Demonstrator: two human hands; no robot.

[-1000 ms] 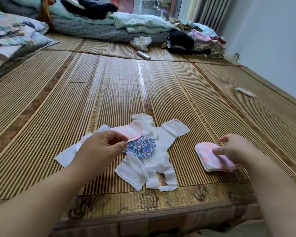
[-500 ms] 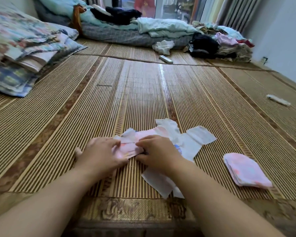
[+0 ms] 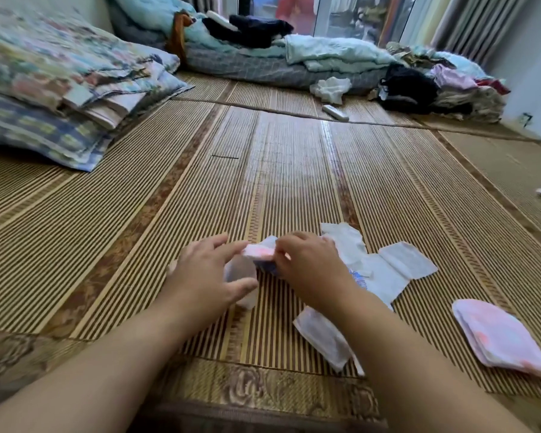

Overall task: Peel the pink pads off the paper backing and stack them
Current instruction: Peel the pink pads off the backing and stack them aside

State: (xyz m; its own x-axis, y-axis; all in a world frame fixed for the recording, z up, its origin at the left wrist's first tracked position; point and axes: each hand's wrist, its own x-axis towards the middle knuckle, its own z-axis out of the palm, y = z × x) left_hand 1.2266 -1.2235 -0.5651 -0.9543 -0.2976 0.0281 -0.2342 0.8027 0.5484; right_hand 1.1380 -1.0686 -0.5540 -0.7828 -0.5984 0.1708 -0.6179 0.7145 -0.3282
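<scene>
A striped mat [image 3: 263, 182] is filling most of the frame, its flowered border running along the bottom edge just below the forearms. A wide stretch of mat is lying open through the centre, from the hands up to a seam near the top. Folded bedding [image 3: 60, 89] is pressing in over the mat's upper left edge, and a heap of clothes [image 3: 434, 85] is crowding the upper right.

White paper backing [image 3: 397, 270] is sprawling in torn flaps right of centre, one flap reaching down toward the border. A stack [image 3: 500, 339] of pink pads is sitting at lower right, well apart from the paper and close to the frame's right edge.

The right hand [image 3: 310, 264] is curling its fingers and pinching one pink pad [image 3: 260, 252] at centre, lifted just above the mat. The left hand [image 3: 206, 276] is spreading nearly straight fingers, its forefinger touching the pad's left end. A pale strip [image 3: 241, 276] is showing between its thumb and forefinger.
</scene>
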